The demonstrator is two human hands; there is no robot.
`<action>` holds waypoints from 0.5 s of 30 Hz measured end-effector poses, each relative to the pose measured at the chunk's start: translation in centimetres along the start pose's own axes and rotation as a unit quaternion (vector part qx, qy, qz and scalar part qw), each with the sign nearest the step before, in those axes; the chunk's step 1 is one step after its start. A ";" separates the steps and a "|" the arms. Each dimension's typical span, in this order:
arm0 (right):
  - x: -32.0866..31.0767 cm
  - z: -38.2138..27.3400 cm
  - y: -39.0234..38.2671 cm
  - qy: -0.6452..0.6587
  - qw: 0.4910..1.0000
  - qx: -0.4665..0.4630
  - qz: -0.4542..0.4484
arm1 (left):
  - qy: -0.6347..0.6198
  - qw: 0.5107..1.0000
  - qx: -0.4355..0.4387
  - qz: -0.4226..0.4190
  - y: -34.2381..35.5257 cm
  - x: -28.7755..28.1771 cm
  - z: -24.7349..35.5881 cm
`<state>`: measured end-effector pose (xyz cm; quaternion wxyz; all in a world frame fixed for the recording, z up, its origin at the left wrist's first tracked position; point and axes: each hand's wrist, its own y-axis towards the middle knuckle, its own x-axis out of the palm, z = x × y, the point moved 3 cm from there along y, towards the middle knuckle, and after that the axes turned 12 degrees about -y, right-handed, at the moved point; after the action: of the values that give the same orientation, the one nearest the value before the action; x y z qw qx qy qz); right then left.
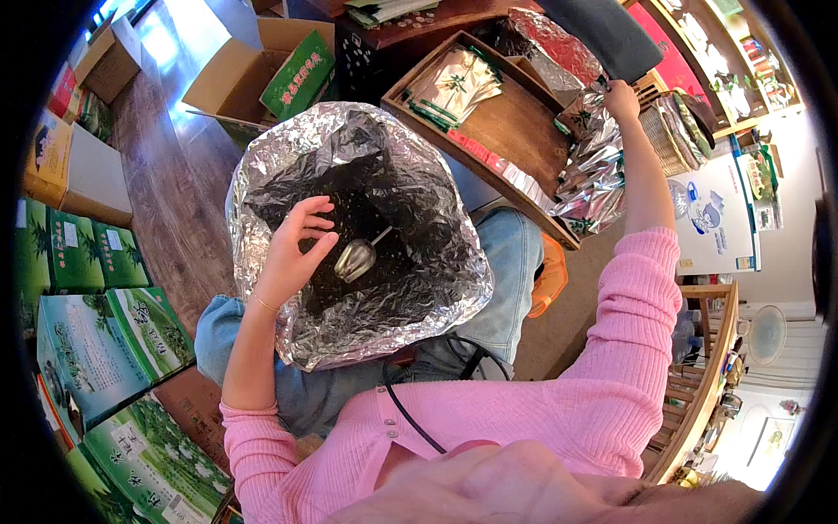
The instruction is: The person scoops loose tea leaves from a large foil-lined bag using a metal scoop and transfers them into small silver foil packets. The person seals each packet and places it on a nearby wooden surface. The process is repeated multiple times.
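A large foil-lined container (467, 288) sits over my lap, its dark crinkled lining holding dark loose material (336, 240) with a metal scoop (356, 258) lying in it. My left hand (297, 249) hovers at the left of its inside, fingers apart and loosely bent, holding nothing. Up at the right, my right hand (624, 103) is closed at the lower edge of a dark grey flat object (611, 35), just above crumpled silver packets (594, 183); what its fingers grip is unclear. These packets fill the right side of a wooden tray (511, 122), which also holds flat packets (449, 87).
Open cardboard boxes (223, 74) stand at back left, stacked green cartons (74, 244) along the left. A red-and-silver foil bundle (546, 52) lies behind the tray. An orange plastic item (550, 279) is beside my right knee; a wooden railing (698, 384) and shelves (733, 61) are right.
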<state>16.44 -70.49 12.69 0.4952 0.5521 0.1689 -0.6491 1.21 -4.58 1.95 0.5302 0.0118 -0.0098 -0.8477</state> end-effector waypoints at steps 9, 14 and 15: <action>1.3 -0.2 -0.6 -0.048 0.999 -0.008 -0.001 | -0.002 1.000 0.001 -0.003 0.0 0.0 0.2; 1.5 0.7 -1.8 -0.072 0.997 -0.031 -0.010 | -0.008 1.000 0.002 -0.007 0.3 0.1 0.2; 1.2 -0.1 -2.0 -0.056 0.998 -0.022 -0.012 | -0.004 1.000 -0.001 -0.002 0.2 0.0 0.1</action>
<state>14.98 -70.08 10.93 0.5077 0.5020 0.1616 -0.6813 1.35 -4.66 2.07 0.5287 0.0082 -0.0114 -0.8487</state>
